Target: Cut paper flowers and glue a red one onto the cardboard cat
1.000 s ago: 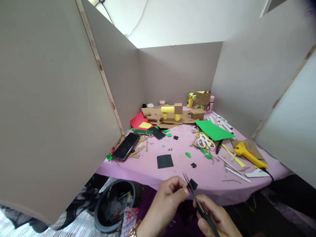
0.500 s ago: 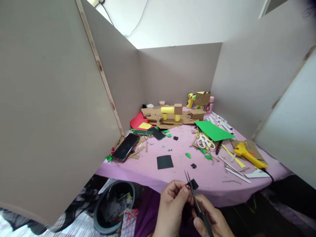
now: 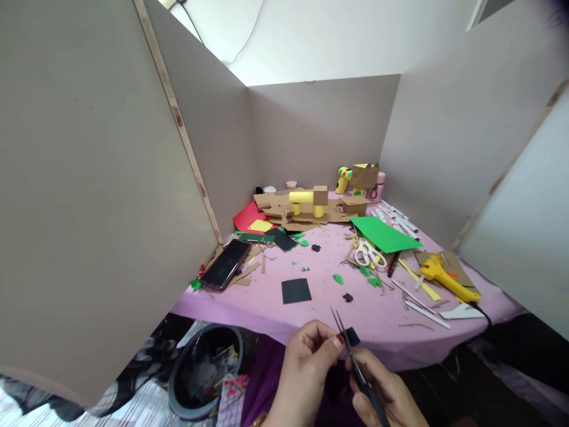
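Just off the table's front edge, my left hand (image 3: pixel 309 362) pinches a small piece of black paper (image 3: pixel 352 336). My right hand (image 3: pixel 382 379) grips dark-handled scissors (image 3: pixel 358 370), whose narrow blades point up and away from me, slightly parted. The blades cross at the black piece by my left thumb; whether they bite into it I cannot tell. On the pink cloth beyond lie a black paper square (image 3: pixel 296 291) and a small black scrap (image 3: pixel 347 298).
A yellow glue gun (image 3: pixel 448 280), white-handled scissors (image 3: pixel 368 254) and green paper (image 3: pixel 384 235) lie to the right. A phone (image 3: pixel 226 264) rests at left. Behind stands a yellow-and-cardboard figure (image 3: pixel 306 198). A bin (image 3: pixel 178 385) with scraps stands below the table.
My left hand has turned slightly, and the black piece has shifted a little to the right. The scissors remain in my right hand, their blades still slightly parted.
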The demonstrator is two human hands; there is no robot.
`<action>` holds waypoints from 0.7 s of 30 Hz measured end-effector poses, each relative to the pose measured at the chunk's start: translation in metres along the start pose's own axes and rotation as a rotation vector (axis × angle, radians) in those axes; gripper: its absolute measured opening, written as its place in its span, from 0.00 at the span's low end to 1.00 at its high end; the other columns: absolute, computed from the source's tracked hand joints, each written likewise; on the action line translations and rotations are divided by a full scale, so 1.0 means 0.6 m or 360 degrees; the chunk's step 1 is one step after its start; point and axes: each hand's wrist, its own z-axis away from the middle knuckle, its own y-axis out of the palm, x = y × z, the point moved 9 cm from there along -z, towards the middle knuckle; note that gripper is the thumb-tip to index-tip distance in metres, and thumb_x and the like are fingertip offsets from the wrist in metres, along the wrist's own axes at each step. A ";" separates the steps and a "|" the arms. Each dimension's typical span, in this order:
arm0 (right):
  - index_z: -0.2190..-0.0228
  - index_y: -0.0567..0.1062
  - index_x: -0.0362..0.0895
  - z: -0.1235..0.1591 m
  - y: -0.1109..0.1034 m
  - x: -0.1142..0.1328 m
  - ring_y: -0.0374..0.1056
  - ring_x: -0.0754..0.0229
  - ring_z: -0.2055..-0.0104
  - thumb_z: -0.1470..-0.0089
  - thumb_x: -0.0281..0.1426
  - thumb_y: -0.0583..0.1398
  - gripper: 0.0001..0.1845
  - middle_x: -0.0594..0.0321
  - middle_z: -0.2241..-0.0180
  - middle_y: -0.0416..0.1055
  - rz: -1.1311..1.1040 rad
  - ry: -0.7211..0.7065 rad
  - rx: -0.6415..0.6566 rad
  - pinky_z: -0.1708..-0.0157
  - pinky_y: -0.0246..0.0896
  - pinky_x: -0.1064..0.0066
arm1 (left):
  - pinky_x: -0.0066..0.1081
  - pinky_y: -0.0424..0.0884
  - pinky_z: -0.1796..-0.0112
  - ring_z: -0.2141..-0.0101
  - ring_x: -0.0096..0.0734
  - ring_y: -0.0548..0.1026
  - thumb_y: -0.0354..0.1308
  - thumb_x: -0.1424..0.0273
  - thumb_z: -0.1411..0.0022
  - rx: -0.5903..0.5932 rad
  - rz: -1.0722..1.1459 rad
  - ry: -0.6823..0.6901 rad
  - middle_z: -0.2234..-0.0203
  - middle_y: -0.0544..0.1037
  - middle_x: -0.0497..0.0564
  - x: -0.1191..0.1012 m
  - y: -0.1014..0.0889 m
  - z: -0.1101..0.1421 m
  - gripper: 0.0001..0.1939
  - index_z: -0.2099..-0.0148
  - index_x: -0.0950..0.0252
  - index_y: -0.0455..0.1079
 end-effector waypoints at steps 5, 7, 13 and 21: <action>0.66 0.64 0.45 0.003 0.010 -0.011 0.47 0.64 0.78 0.47 0.50 0.54 0.20 0.71 0.79 0.51 -0.0026 0.0076 0.0141 0.78 0.49 0.74 | 0.26 0.52 0.76 0.81 0.23 0.58 0.62 0.65 0.54 0.0037 -0.0156 -0.0113 0.86 0.65 0.42 -0.005 -0.007 -0.005 0.11 0.78 0.66 0.65; 0.66 0.63 0.46 0.003 0.013 -0.013 0.46 0.64 0.77 0.47 0.50 0.53 0.20 0.71 0.79 0.50 -0.0031 0.0104 0.0180 0.78 0.47 0.74 | 0.26 0.52 0.75 0.80 0.23 0.58 0.62 0.66 0.54 0.0087 -0.0198 -0.0135 0.85 0.65 0.42 -0.013 -0.007 -0.005 0.10 0.78 0.66 0.65; 0.67 0.64 0.46 0.003 0.012 -0.015 0.46 0.65 0.78 0.48 0.52 0.53 0.21 0.71 0.79 0.50 -0.0066 0.0154 0.0131 0.79 0.47 0.74 | 0.26 0.54 0.75 0.79 0.23 0.60 0.63 0.67 0.53 0.0330 -0.0238 -0.0162 0.84 0.66 0.43 -0.035 0.002 -0.009 0.10 0.76 0.67 0.68; 0.61 0.69 0.46 0.000 0.001 -0.002 0.57 0.62 0.79 0.47 0.49 0.55 0.21 0.68 0.81 0.58 -0.0070 0.0011 -0.0003 0.73 0.61 0.71 | 0.26 0.59 0.74 0.80 0.24 0.65 0.66 0.58 0.55 0.0127 0.0246 -0.0108 0.84 0.68 0.45 0.025 0.013 -0.007 0.18 0.76 0.66 0.64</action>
